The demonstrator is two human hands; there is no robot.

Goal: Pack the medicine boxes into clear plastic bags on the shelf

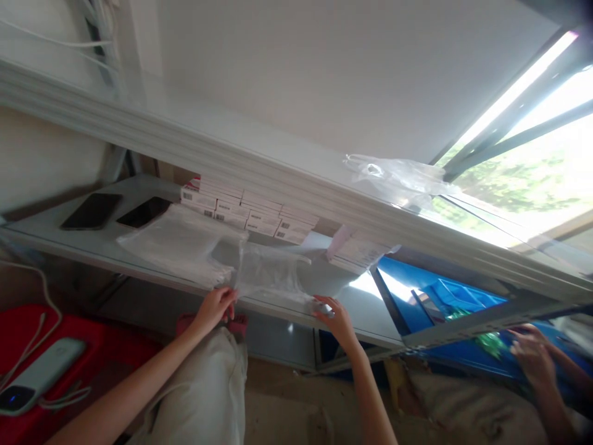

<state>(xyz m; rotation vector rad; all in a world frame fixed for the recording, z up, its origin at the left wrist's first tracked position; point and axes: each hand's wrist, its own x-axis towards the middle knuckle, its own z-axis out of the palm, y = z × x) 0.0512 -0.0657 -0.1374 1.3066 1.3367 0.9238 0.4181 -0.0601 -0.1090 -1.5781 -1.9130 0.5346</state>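
A clear plastic bag (269,270) lies spread on the grey shelf (370,315), its near edge stretched between my hands. My left hand (217,308) pinches its near left corner at the shelf's front edge. At the near right corner, the fingers of my right hand (337,320) are closed on the bunched plastic. Left of this bag rests a pile of flat clear bags (180,238). Behind them stand several small white boxes with barcodes (248,216). Farther right, a white packet in clear film (356,250) sits on the shelf.
Two dark phones, one here (91,211), lie at the shelf's left. Overhead runs a shelf edge with a crumpled plastic bag (398,176). A white power bank (44,374) rests on a red surface (115,346). At right, a co-worker's hands (532,352) are near blue bins (467,293).
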